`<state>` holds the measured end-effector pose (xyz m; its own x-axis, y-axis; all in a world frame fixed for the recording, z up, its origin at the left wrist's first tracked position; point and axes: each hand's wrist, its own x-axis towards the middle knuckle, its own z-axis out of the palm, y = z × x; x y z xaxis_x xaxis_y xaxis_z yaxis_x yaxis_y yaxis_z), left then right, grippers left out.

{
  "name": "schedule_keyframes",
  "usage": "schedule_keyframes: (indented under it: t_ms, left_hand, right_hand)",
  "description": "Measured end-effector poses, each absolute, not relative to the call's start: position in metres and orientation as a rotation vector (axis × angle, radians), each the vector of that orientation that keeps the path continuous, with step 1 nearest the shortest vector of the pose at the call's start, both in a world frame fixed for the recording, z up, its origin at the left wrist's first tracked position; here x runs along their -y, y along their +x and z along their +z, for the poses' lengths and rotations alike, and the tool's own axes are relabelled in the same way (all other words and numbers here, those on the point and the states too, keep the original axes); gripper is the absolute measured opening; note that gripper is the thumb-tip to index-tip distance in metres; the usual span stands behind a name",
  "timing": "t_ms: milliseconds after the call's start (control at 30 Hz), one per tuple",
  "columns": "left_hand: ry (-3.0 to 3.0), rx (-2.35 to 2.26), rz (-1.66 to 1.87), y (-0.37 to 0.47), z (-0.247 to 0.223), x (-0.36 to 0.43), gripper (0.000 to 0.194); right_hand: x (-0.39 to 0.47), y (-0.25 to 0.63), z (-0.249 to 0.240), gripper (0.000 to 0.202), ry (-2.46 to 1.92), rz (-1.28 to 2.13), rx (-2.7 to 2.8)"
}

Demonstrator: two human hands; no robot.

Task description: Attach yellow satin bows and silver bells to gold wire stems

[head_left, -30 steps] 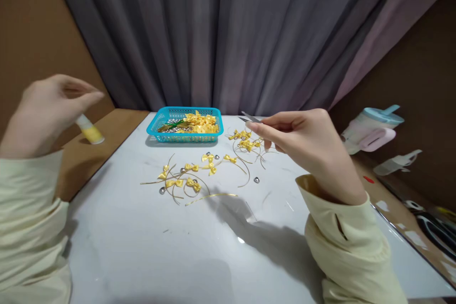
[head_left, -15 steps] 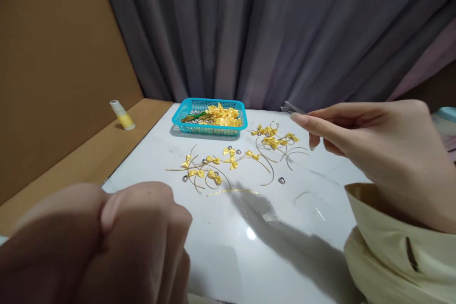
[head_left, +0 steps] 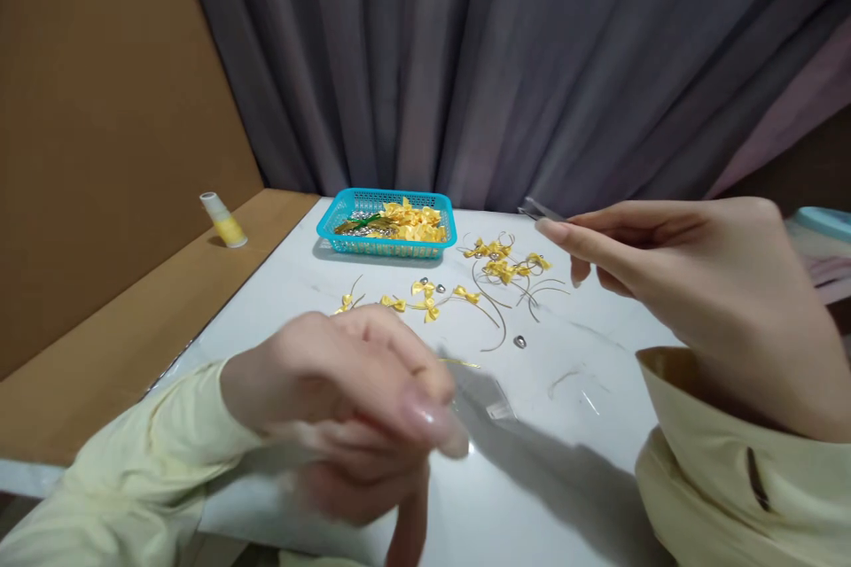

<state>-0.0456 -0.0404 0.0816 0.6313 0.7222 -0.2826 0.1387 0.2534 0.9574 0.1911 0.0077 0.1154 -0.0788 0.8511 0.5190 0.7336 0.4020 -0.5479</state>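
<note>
My right hand [head_left: 691, 257] holds a pair of metal tweezers [head_left: 542, 211], tips pointing left above the table. My left hand [head_left: 359, 399], partly blurred, is over the front of the table. Its thumb and forefinger come together and the other fingers curl beneath; whether anything is between them, I cannot make out. A gold wire [head_left: 462, 362] lies just beyond its fingertips, partly covered by the hand. Behind it are small yellow ribbon bows [head_left: 467, 293], some with thin wires. More bows and curved wires form a cluster [head_left: 502, 261]. A silver, gem-like piece [head_left: 519, 342] lies nearer.
A blue plastic basket [head_left: 386, 252] with yellow bows and silvery pieces stands at the back of the white table [head_left: 532, 478]. A small yellow and white bottle [head_left: 224, 220] stands on cardboard at the left. Grey curtains [head_left: 412, 62] hang behind. A light-blue-lidded container [head_left: 828, 221] is far right.
My left hand has moved from close to the camera at lower left out over the table and to the right, its fist loosening. My right hand still holds the tweezers almost in place.
</note>
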Motion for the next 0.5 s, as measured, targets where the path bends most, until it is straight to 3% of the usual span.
schedule_keyframes:
  t_ms: [67,133,333,500]
  left_hand:
    - [1.617,-0.803,0.275,-0.030,0.072,0.025,0.026]
    - [2.004,-1.003,0.366,-0.015,0.050,0.006,0.023]
    - [2.276,-0.987,0.406,0.024,-0.025,-0.039,0.047]
    - [2.247,-0.703,0.370,0.057,-0.032,-0.044,0.071]
  right_hand:
    - [-0.009,0.193,0.115,0.034,-1.328,0.178,1.851]
    - [-0.011,0.195,0.114,0.034,-1.302,0.170,1.853]
    - [-0.009,0.200,0.116,0.029,-1.266,0.185,1.778]
    - [0.002,0.209,0.124,0.027,-1.148,0.108,1.544]
